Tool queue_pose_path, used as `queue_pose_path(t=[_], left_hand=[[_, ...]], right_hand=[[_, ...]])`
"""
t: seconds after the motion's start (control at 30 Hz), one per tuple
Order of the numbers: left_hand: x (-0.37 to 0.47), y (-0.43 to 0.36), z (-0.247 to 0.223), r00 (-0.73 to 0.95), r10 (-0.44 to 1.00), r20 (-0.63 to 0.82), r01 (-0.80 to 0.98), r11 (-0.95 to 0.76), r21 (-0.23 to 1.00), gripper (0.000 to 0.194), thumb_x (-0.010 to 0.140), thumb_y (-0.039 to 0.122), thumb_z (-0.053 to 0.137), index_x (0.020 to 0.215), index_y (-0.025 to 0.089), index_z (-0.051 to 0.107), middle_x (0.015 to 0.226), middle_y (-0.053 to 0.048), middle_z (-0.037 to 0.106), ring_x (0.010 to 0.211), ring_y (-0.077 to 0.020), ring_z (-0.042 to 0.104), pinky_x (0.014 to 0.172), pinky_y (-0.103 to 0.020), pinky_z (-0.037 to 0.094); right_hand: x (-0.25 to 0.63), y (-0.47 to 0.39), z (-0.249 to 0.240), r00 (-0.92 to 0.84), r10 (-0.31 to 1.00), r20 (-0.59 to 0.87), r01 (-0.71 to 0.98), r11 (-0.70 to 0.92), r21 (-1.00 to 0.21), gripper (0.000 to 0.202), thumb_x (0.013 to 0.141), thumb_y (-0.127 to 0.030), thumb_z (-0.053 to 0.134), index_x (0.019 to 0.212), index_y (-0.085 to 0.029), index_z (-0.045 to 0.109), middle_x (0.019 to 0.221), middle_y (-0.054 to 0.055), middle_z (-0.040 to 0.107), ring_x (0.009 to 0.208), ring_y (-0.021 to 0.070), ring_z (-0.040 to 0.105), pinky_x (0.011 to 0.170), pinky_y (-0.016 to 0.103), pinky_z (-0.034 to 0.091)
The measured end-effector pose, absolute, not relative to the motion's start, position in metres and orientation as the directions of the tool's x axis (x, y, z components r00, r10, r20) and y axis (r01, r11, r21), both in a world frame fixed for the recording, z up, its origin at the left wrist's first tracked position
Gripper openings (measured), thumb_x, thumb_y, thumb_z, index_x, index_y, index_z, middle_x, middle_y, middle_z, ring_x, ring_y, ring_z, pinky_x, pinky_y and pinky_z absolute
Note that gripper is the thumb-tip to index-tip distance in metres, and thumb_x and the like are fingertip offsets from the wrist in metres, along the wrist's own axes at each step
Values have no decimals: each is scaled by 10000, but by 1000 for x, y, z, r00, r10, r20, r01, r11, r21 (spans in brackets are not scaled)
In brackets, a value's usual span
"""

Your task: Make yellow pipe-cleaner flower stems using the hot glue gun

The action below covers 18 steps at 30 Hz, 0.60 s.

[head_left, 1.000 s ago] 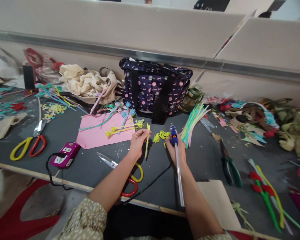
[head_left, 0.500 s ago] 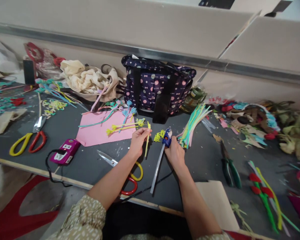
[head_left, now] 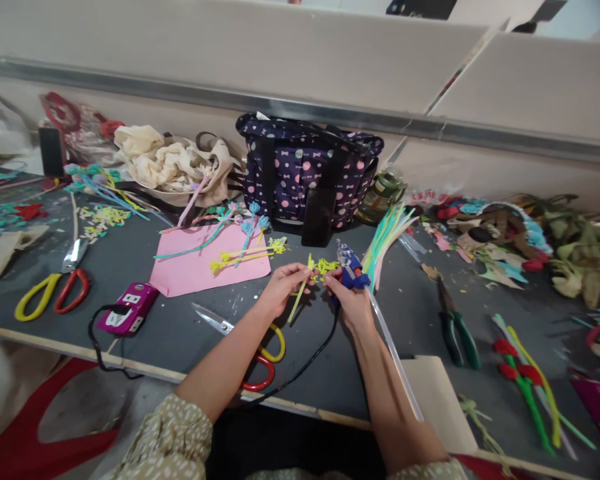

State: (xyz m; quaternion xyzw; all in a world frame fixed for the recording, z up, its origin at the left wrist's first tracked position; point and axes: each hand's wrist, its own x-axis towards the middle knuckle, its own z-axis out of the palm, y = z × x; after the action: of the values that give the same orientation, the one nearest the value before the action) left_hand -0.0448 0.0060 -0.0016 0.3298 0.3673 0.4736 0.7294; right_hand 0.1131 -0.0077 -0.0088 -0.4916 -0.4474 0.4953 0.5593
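Note:
My left hand (head_left: pixel 281 289) pinches a thin yellow pipe cleaner stem (head_left: pixel 296 307) near its top, and the stem slants down toward the table. My right hand (head_left: pixel 354 305) is closed around a blue glue gun (head_left: pixel 352 273). A long clear glue stick (head_left: pixel 395 360) runs back from the gun over my right forearm. The thumb and fingertips of that hand are at a small heap of yellow pieces (head_left: pixel 325 267); whether they grip one is too small to tell. Under my left forearm lie scissors (head_left: pixel 275 343) with red and yellow handles.
Finished yellow flower stems (head_left: pixel 245 255) rest on pink paper (head_left: pixel 175 267). Behind stand a patterned bag (head_left: pixel 310 160) and a phone (head_left: pixel 319 217). A pipe cleaner bundle (head_left: pixel 387 240), pliers (head_left: pixel 455 327), a second pair of scissors (head_left: pixel 73 280) and a purple power box (head_left: pixel 130 308) lie around.
My right hand has turned the glue gun so its glue stick now points back along my forearm, and its fingertips have moved left to the yellow pieces. My left hand has shifted slightly right.

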Motion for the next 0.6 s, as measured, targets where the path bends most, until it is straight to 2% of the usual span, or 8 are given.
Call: queue_pose_path(t=[0.23, 0.4, 0.6], left_hand=[[-44, 5, -1, 338, 913, -227, -449, 368, 814, 272, 664, 359, 783, 766, 137, 664, 818, -70, 688, 756, -162, 663, 679, -267, 534], [-44, 5, 0, 338, 915, -222, -467, 368, 804, 246, 681, 332, 775, 779, 132, 668, 832, -69, 701, 783, -168, 676, 721, -282, 540], [-44, 6, 0, 313, 919, -240, -496, 373, 784, 263, 655, 318, 796, 774, 132, 653, 831, -64, 706, 767, -164, 681, 755, -291, 538]], right_hand=[[109, -9, -8, 113, 994, 14, -130, 28, -991, 206, 708, -342, 702, 785, -184, 594, 738, -9, 611, 668, 131, 576, 658, 269, 463], [109, -10, -9, 117, 993, 8, -132, 23, -991, 205, 709, -332, 714, 799, -176, 617, 717, -14, 605, 622, 115, 549, 599, 247, 445], [108, -10, -8, 139, 990, -17, -206, 12, -978, 231, 696, -336, 727, 833, -188, 614, 823, 13, 637, 730, 149, 611, 670, 286, 510]])
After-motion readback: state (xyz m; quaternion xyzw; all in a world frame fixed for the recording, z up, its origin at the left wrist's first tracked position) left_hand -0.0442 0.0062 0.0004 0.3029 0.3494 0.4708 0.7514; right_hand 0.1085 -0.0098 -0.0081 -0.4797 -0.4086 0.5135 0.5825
